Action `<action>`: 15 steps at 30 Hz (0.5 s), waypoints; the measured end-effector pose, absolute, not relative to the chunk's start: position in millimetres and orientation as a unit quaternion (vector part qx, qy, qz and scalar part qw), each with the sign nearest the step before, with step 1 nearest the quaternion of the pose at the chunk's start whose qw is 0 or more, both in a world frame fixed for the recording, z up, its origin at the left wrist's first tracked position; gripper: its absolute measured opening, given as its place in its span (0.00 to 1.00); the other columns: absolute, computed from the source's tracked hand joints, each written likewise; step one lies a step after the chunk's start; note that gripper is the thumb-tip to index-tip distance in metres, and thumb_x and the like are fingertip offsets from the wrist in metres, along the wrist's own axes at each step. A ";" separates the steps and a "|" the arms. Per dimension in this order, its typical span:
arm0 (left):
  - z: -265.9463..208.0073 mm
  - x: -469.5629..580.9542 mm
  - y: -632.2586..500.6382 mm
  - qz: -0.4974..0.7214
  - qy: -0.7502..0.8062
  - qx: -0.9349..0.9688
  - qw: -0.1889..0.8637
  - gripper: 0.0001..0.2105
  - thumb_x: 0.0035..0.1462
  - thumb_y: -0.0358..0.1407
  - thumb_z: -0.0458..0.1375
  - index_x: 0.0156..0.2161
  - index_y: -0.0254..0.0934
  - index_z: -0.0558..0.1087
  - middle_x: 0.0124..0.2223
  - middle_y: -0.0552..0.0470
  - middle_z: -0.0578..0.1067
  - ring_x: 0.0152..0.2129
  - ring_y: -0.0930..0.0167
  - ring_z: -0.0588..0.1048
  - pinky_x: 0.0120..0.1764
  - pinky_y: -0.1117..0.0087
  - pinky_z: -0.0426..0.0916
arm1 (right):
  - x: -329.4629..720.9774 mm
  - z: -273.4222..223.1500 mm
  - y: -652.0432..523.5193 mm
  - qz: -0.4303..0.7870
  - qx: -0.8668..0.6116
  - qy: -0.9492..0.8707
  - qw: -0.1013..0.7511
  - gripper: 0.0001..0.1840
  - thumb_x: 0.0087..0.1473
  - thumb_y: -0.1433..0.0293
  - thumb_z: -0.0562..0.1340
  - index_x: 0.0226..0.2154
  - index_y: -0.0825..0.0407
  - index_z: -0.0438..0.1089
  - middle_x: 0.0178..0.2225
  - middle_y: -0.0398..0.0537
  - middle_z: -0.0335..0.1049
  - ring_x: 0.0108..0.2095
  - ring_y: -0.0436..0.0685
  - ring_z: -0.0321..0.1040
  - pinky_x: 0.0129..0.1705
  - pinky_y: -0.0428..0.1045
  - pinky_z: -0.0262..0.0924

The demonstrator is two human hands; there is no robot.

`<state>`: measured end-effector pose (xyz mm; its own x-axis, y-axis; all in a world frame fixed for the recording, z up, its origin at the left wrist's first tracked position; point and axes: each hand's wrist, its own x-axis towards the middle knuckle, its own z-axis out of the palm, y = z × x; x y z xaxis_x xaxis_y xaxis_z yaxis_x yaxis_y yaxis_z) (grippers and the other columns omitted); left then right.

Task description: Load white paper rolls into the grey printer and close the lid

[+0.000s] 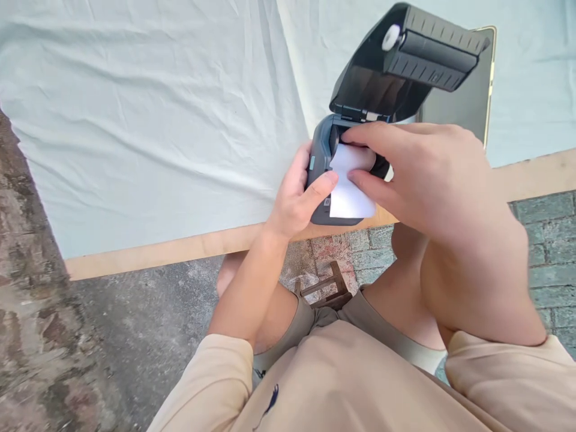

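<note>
A small dark label printer (320,162) rests at the table's front edge, its black lid (378,75) swung up and back on the hinge. My left hand (299,195) grips the printer's left side, with the thumb over its front by the paper. Inside the bay sits a roll of white paper (353,189), and its loose end hangs over the printer's front. My right hand (423,174) reaches in from the right, thumb and forefinger closed on the roll. The roll's far side is hidden by that hand.
Behind the lid lies a flat tablet-like thing with a pale gold rim (494,72). A wrinkled light-blue cloth (157,132) covers the wooden table (166,252). Below the edge are my knees and a wooden stool (330,285). A rough wall (40,300) stands at the left.
</note>
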<state>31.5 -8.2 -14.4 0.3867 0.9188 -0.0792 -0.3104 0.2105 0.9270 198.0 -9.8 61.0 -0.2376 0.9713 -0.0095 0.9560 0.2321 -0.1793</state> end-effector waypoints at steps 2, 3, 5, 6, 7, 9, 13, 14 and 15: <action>-15.5 32.6 -8.2 0.441 0.339 0.450 0.699 0.19 0.55 0.48 0.58 0.49 0.43 0.66 0.42 0.54 0.71 0.45 0.68 0.74 0.46 0.68 0.71 | 195.5 62.6 -10.1 0.095 -0.645 -0.756 0.050 0.18 0.50 0.67 0.61 0.46 0.42 0.69 0.32 0.41 0.73 0.30 0.55 0.68 0.27 0.49 0.51; -16.0 33.3 -8.3 0.446 0.338 0.444 0.699 0.19 0.54 0.48 0.58 0.48 0.43 0.67 0.42 0.54 0.71 0.44 0.68 0.75 0.45 0.68 0.72 | 195.2 63.6 -10.8 0.109 -0.650 -0.749 0.071 0.19 0.49 0.67 0.62 0.46 0.42 0.68 0.32 0.41 0.73 0.29 0.54 0.67 0.28 0.49 0.52; -16.4 34.8 -8.5 0.463 0.336 0.426 0.700 0.18 0.54 0.48 0.59 0.47 0.43 0.67 0.40 0.55 0.72 0.43 0.69 0.76 0.42 0.69 0.73 | 197.6 66.3 -13.7 0.135 -0.638 -0.744 0.144 0.20 0.46 0.69 0.64 0.45 0.42 0.69 0.34 0.40 0.73 0.27 0.51 0.66 0.29 0.49 0.54; -16.3 35.7 -8.5 0.472 0.336 0.418 0.700 0.18 0.54 0.47 0.59 0.47 0.43 0.67 0.40 0.56 0.72 0.42 0.69 0.76 0.41 0.69 0.73 | 200.6 67.8 -15.6 0.154 -0.627 -0.739 0.191 0.20 0.46 0.69 0.64 0.45 0.43 0.69 0.35 0.40 0.73 0.26 0.50 0.65 0.28 0.48 0.54; -16.2 36.6 -8.5 0.480 0.337 0.409 0.699 0.17 0.54 0.47 0.59 0.46 0.42 0.68 0.39 0.56 0.72 0.42 0.69 0.77 0.41 0.69 0.73 | 204.8 69.3 -17.6 0.178 -0.618 -0.727 0.241 0.19 0.47 0.69 0.64 0.45 0.43 0.69 0.37 0.41 0.73 0.27 0.49 0.64 0.27 0.48 0.55; -15.5 38.0 -8.1 0.495 0.335 0.393 0.699 0.16 0.54 0.46 0.58 0.45 0.42 0.68 0.38 0.56 0.73 0.46 0.67 0.76 0.44 0.66 0.74 | 216.7 70.8 -19.9 0.239 -0.599 -0.681 0.347 0.17 0.51 0.64 0.60 0.46 0.42 0.67 0.41 0.43 0.70 0.30 0.51 0.66 0.27 0.48 0.56; -13.5 38.0 -6.1 0.517 0.315 0.360 0.709 0.13 0.56 0.44 0.55 0.43 0.41 0.68 0.37 0.55 0.75 0.56 0.64 0.71 0.54 0.60 0.71 | 246.0 61.7 -14.6 0.436 -0.534 -0.576 0.440 0.25 0.56 0.52 0.44 0.51 0.39 0.62 0.47 0.48 0.64 0.35 0.55 0.66 0.27 0.52 0.57; -13.0 37.5 -5.5 0.521 0.315 0.352 0.711 0.12 0.57 0.44 0.55 0.42 0.41 0.68 0.38 0.55 0.76 0.57 0.64 0.70 0.56 0.60 0.70 | 251.7 56.5 -12.2 0.476 -0.522 -0.556 0.438 0.25 0.55 0.52 0.45 0.51 0.39 0.62 0.47 0.49 0.63 0.33 0.55 0.65 0.27 0.52 0.57; -12.6 37.1 -5.1 0.525 0.316 0.343 0.712 0.11 0.57 0.44 0.54 0.41 0.40 0.69 0.39 0.55 0.76 0.57 0.64 0.70 0.58 0.60 0.68 | 255.8 50.5 -10.1 0.495 -0.519 -0.542 0.439 0.24 0.53 0.53 0.47 0.51 0.39 0.62 0.47 0.50 0.63 0.31 0.54 0.63 0.27 0.52 0.57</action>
